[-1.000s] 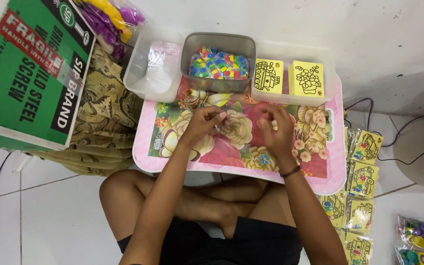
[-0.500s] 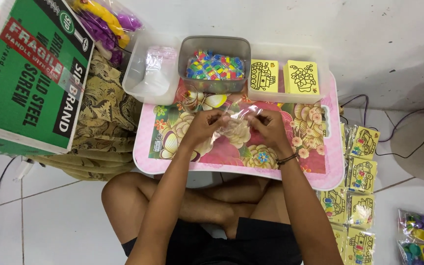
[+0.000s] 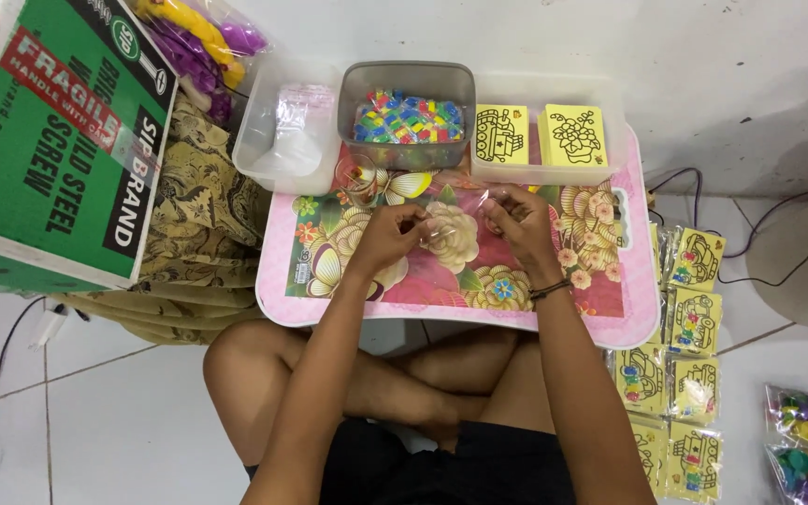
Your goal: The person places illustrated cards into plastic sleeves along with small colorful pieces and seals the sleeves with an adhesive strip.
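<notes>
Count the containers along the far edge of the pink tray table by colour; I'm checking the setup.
Grey tub of coloured pieces: 1
Clear tub with plastic bags: 1
Clear tub with yellow cards: 1
Total: 3

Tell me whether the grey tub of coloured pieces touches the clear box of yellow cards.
Cannot tell. In the head view the grey tub and the clear box stand side by side; no gap or contact shows plainly.

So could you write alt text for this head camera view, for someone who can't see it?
A seated person's left hand and right hand hold a small clear plastic bag over a pink flowered lap table. Behind stand a grey tub of coloured pieces and yellow picture cards; a green cardboard box sits at left.
</notes>
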